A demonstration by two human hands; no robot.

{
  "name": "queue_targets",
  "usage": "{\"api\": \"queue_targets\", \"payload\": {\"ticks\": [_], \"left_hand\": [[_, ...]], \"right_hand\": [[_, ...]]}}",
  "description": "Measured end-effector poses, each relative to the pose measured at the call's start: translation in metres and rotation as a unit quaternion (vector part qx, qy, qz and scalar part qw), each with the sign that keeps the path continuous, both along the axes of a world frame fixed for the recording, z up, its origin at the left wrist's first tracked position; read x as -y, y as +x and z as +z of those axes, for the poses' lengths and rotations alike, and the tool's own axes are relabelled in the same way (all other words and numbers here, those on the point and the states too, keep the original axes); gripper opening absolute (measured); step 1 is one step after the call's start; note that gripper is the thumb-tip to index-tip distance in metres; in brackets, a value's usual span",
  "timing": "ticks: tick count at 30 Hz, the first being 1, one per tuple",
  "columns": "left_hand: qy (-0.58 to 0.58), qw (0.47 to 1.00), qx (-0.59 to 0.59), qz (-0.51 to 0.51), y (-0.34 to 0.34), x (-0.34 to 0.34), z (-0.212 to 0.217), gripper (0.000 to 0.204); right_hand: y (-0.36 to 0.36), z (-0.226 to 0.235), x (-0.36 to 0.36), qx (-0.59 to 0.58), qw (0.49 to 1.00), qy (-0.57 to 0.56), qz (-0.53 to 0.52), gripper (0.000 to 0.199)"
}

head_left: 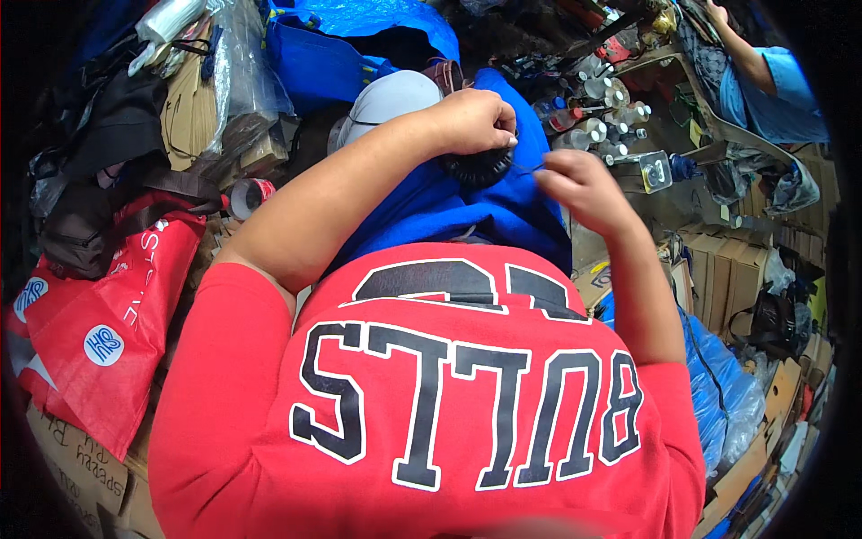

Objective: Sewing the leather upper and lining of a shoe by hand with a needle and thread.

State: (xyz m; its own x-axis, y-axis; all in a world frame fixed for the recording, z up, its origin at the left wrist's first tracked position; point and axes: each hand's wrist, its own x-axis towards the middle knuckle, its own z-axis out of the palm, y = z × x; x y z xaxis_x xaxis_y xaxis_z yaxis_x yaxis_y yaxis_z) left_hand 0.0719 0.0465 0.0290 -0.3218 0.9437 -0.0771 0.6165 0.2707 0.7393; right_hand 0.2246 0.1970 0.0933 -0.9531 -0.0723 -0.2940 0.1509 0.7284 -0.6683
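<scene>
My left hand [480, 121] is closed over a black ribbed piece [478, 169], which looks like a shoe sole resting on the blue cloth [530, 211] across my lap. A maroon leather-like part [446, 77] shows just beyond my knuckles; whether it joins the black piece is hidden. To the right, my right hand [584, 190] is a little blurred, its thumb and finger pinched on a thin dark thread [528, 169] that runs toward the black piece. Beside my left wrist is a rounded pale grey thing [395, 97] with a dark cord across it.
A large blue bag [332, 63] lies ahead. Several bottles [611, 117] crowd the right, beyond them another person's light-blue sleeve [790, 94]. On the left are a red bag [135, 305], a black bag [76, 229] and cardboard [184, 117]. Stacked cardboard [714, 269] and blue plastic [709, 386] lie at right.
</scene>
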Motion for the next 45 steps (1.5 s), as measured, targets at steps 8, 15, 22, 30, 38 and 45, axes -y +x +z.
{"api": "queue_targets", "payload": {"ticks": [8, 15, 22, 30, 38, 45], "left_hand": [[-0.031, 0.979, 0.196, -0.051, -0.021, -0.002, 0.002, 0.021], [0.0, 0.957, 0.279, -0.08, -0.02, 0.007, 0.004, 0.018], [-0.016, 0.953, 0.29, -0.088, -0.021, 0.009, 0.004, 0.024], [-0.004, 0.955, 0.28, -0.097, -0.02, 0.009, 0.007, 0.022], [-0.016, 0.962, 0.257, -0.09, -0.022, 0.008, 0.006, 0.023], [-0.012, 0.963, 0.249, -0.102, -0.027, 0.005, 0.002, 0.026]], "right_hand": [[0.026, -0.004, -0.002, -0.088, 0.981, -0.102, -0.139, 0.016], [0.008, -0.016, 0.008, -0.098, 0.991, -0.006, -0.093, 0.02], [0.004, -0.002, 0.015, -0.063, 0.991, 0.019, -0.114, 0.02], [0.008, 0.003, 0.031, -0.079, 0.987, 0.076, -0.12, 0.02], [0.0, 0.007, 0.033, -0.095, 0.976, 0.186, -0.058, 0.019], [-0.005, -0.019, 0.008, -0.073, 0.993, 0.048, -0.078, 0.017]]}}
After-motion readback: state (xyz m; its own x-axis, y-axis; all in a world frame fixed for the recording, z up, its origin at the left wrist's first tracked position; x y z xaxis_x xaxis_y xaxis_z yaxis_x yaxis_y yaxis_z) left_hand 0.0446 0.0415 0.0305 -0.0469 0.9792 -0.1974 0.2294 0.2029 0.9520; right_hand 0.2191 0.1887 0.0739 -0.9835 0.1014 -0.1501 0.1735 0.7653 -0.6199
